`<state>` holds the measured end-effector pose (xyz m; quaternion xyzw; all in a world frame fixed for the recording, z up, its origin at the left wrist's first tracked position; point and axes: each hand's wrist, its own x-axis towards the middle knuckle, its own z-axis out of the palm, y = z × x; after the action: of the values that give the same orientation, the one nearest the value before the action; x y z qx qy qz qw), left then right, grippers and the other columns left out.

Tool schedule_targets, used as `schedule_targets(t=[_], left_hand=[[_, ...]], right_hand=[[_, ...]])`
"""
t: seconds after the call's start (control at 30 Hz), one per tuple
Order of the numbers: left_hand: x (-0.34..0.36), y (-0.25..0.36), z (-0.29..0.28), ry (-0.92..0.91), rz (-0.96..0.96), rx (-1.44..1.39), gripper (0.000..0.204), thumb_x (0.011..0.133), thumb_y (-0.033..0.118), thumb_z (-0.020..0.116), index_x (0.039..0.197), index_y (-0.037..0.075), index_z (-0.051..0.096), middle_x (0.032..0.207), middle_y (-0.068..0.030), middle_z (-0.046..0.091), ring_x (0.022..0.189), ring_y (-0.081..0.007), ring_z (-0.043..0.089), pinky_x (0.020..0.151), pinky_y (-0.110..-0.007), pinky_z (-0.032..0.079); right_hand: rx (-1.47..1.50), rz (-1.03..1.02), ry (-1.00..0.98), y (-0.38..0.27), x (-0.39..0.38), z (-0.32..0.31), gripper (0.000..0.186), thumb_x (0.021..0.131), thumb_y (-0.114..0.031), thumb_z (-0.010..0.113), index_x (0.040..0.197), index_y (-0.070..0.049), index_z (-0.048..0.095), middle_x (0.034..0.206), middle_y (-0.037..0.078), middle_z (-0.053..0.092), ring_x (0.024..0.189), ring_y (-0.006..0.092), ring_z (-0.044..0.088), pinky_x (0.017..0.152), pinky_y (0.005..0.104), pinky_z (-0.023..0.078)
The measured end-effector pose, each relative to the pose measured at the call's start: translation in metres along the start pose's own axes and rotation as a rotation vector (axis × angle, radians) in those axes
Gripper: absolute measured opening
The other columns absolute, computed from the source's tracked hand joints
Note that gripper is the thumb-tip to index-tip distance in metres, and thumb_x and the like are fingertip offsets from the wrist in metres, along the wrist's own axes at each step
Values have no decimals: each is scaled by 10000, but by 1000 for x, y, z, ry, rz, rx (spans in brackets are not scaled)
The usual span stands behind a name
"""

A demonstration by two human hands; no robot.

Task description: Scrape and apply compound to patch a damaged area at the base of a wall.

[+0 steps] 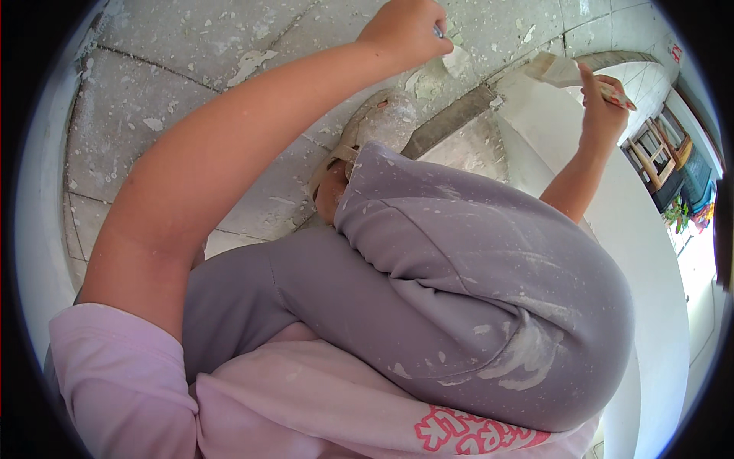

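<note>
My left hand (404, 37) is closed at the top middle, low over the splattered floor. It grips what looks like a scraper; only a small grey-blue end and a pale flat blade (456, 61) beside the fingers show, and the rest is hidden in the fist. At the upper right, my right hand (604, 115) is wrapped round a flat paintbrush (562, 71). Its wide, pale bristles point left toward a white curved surface, and a red-and-white patterned handle end sticks out on the right of the hand.
Grey floor tiles (145, 115) carry white splashes and flakes. My shoe (390, 118) is planted below my left hand, and my bent knee (566, 321) fills the lower right. A white curved wall (642, 237) runs along the right. Wooden furniture (652, 153) and plants (677, 213) stand beyond it.
</note>
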<state>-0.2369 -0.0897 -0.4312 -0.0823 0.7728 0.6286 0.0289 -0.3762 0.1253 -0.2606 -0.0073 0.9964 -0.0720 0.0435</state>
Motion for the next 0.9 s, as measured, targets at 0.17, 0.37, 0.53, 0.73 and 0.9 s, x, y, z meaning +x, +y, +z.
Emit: schedule_targets(t=[0.17, 0.37, 0.53, 0.73, 0.9], left_hand=[[13, -9, -28, 14, -54, -263, 271, 694, 223, 783, 814, -5, 700, 712, -135, 683, 600, -233, 629, 566, -355, 481], [31, 0, -64, -159, -526, -725, 227, 807, 219, 782, 916, 44, 687, 793, -19, 659, 643, -74, 547, 562, -220, 413], [36, 1, -86, -214, -479, -977, 171, 839, 180, 751, 919, 51, 671, 823, -24, 659, 635, -69, 537, 547, -210, 400], [39, 11, -97, -185, -450, -1090, 136, 837, 149, 749, 884, 61, 658, 795, -16, 643, 565, -56, 495, 480, -198, 361], [37, 19, -98, -166, -468, -1277, 121, 832, 141, 753, 861, 73, 656, 783, -2, 637, 551, -44, 486, 466, -191, 352]], right_hand=[[687, 57, 4, -13, -13, 1, 247, 764, -185, 792, 804, -6, 625, 654, 13, 562, 582, 79, 498, 543, 211, 377], [1614, 343, 70, 3, -30, 27, 224, 845, -47, 694, 725, -109, 516, 700, -21, 509, 543, 71, 394, 494, 218, 346], [1985, 513, 23, -5, -42, 48, 210, 903, -135, 633, 760, -75, 492, 647, 21, 517, 465, 64, 350, 456, 225, 276], [2387, 558, -204, -22, -57, 70, 197, 911, -133, 627, 788, -59, 492, 635, 7, 452, 488, 57, 340, 463, 221, 261], [2123, 597, -8, -20, -64, 75, 191, 914, -119, 623, 774, -61, 507, 693, 10, 542, 466, 58, 350, 462, 229, 256]])
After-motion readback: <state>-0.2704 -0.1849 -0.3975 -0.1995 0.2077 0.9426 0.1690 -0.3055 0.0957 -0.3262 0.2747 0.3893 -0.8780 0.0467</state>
